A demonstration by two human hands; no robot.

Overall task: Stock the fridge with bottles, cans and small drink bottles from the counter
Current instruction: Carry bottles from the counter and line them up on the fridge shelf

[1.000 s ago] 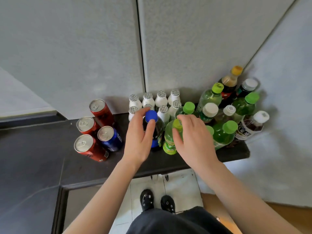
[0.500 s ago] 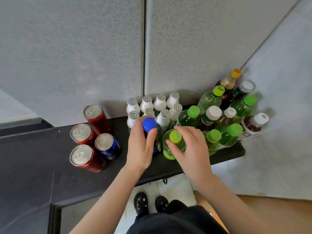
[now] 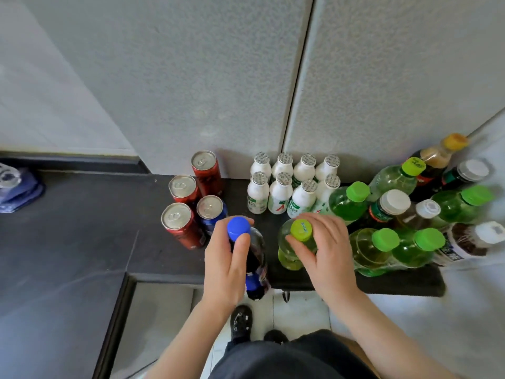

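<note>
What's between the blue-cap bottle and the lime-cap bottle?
Nothing: in the head view, only bare black counter shows between the blue-cap bottle and the lime-cap bottle.

- Grips the dark blue-capped bottle point(image 3: 257, 251) just under its cap with the left hand point(image 3: 227, 265), thumb laid up the near side, fingertips showing past the cap.
- Clasps the yellow-green-capped bottle point(image 3: 287, 248) at the neck with the right hand point(image 3: 326, 253), thumb beside the cap, fingers curled over the far shoulder.
- Reaches forward with both bare forearms, wrists roughly straight.
</note>
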